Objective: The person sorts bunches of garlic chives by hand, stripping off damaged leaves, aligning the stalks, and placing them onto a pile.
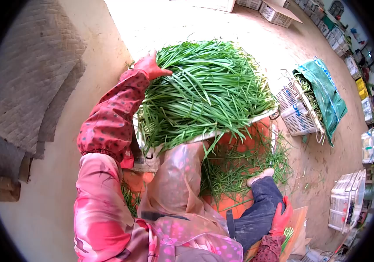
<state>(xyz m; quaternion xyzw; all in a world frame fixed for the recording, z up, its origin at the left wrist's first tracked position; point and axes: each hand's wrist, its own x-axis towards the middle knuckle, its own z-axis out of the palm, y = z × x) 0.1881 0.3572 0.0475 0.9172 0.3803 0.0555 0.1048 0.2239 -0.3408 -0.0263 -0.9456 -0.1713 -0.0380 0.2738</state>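
A large heap of long green garlic chives point(208, 87) fills a white crate point(263, 115) in front of my knees. My left hand point(151, 67), in a red rubber glove, lies at the heap's far left edge. Its thumb points out over the leaves, apart from the fingers, and nothing is gripped. My right hand point(281, 217), also red-gloved, is down beside my right knee with its fingers apart and no object seen in them. Close to that wrist, a small bunch of green stalks point(287, 236) shows beside a tan board point(296, 227).
Loose chive trimmings point(239, 174) cover an orange sheet point(237, 209) under the crate and around my foot. To the right stands a white basket point(298, 109) of stalks, partly covered by a green sack point(324, 94). A wall point(64, 174) rises on the left. More crates point(346, 201) line the right side.
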